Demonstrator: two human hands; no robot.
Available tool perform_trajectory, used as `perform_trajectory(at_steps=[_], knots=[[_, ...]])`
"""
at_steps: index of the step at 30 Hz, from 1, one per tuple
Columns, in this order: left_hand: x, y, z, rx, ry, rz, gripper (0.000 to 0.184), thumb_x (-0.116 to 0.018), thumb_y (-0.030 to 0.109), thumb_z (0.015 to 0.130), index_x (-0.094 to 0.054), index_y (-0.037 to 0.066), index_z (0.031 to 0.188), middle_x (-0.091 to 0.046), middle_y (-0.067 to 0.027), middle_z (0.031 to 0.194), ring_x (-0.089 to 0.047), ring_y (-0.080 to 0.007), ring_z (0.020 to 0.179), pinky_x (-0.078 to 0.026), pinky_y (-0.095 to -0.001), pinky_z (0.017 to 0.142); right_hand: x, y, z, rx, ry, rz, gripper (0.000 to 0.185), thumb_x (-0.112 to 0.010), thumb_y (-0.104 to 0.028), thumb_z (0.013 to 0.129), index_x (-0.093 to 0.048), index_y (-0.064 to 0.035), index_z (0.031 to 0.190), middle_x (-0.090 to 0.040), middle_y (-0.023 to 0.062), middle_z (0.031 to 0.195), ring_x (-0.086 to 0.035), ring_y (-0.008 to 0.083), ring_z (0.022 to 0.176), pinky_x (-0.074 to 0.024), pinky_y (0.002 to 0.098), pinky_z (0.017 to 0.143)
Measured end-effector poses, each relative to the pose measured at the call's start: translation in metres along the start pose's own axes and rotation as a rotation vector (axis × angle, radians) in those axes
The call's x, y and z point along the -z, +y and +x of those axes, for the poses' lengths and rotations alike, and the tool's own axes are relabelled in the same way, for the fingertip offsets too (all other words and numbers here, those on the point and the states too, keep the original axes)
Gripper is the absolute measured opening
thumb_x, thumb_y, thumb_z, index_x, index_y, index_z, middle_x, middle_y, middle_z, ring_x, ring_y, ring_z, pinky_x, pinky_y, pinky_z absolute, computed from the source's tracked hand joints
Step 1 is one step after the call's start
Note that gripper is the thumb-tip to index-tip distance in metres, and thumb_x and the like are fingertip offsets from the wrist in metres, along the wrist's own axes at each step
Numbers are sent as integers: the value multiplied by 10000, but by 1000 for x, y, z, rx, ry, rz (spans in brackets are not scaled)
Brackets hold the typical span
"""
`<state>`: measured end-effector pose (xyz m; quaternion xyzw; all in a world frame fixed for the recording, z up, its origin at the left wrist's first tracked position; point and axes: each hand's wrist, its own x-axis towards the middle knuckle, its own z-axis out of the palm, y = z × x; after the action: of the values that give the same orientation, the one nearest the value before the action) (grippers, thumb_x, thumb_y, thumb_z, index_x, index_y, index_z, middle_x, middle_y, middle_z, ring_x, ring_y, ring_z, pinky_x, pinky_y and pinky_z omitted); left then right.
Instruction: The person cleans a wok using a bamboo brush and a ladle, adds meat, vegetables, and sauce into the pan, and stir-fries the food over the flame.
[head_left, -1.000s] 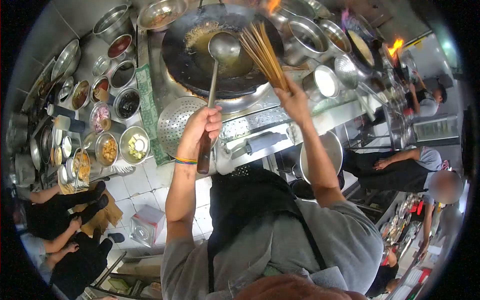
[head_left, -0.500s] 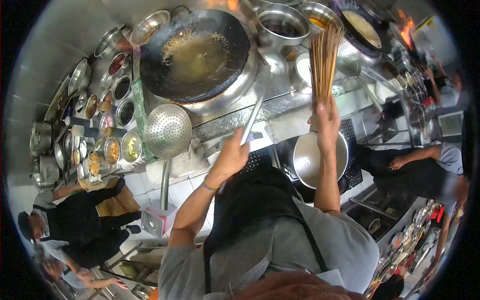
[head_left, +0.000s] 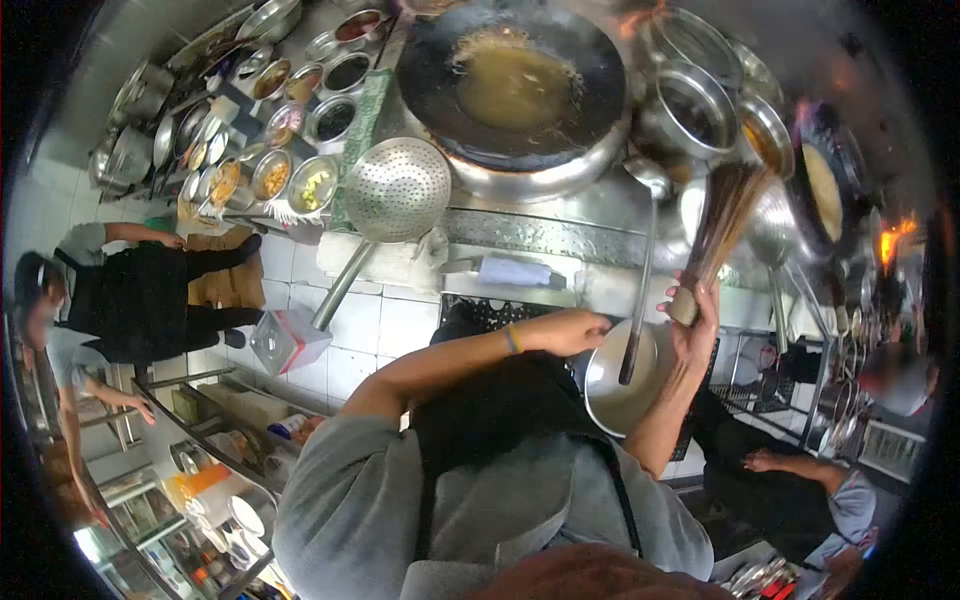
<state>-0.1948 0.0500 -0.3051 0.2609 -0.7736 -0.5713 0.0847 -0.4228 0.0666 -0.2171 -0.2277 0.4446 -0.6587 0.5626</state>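
Observation:
My right hand point(head_left: 695, 335) grips a bamboo wok brush point(head_left: 722, 225) near its bound butt end, with the bristles pointing up and away towards the stove. A ladle point(head_left: 650, 230) lies across the stove's front edge, its bowl by the pots and its dark handle end over a white-lined pot point(head_left: 610, 385). My left hand point(head_left: 572, 332) is loosely closed just left of that handle, apart from it, and nothing shows in its fingers. Ahead, a large black wok point(head_left: 425, 75) on the burner holds murky yellowish liquid with scraps around its edge.
A perforated strainer point(head_left: 400, 190) rests on the left counter edge, its handle sticking out towards me. Bowls of ingredients point(head_left: 312, 185) crowd the far left. Metal pots point(head_left: 690, 110) stand right of the wok, with flames point(head_left: 890, 245) beyond. Co-workers stand left point(head_left: 130, 300) and right point(head_left: 770, 470).
My left hand has let go of the ladle, which now lies on the stove edge. The wok brush has tipped rightward in my right hand. The whole view has turned and shifted.

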Motion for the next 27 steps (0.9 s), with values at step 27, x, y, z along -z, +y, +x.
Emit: perform_trajectory(at_steps=[27], knots=[[195,-48,-366,122,1018,-836,383,-582,82,968,-505,8,1335,-589,-44,1113,-545,-103,964,-454,-247,876,-341,148,273,355,-282,-1991,560,-647,-439,863,-563,-158,1340,-689,227,1006,-640,451,981,-504,511,880]])
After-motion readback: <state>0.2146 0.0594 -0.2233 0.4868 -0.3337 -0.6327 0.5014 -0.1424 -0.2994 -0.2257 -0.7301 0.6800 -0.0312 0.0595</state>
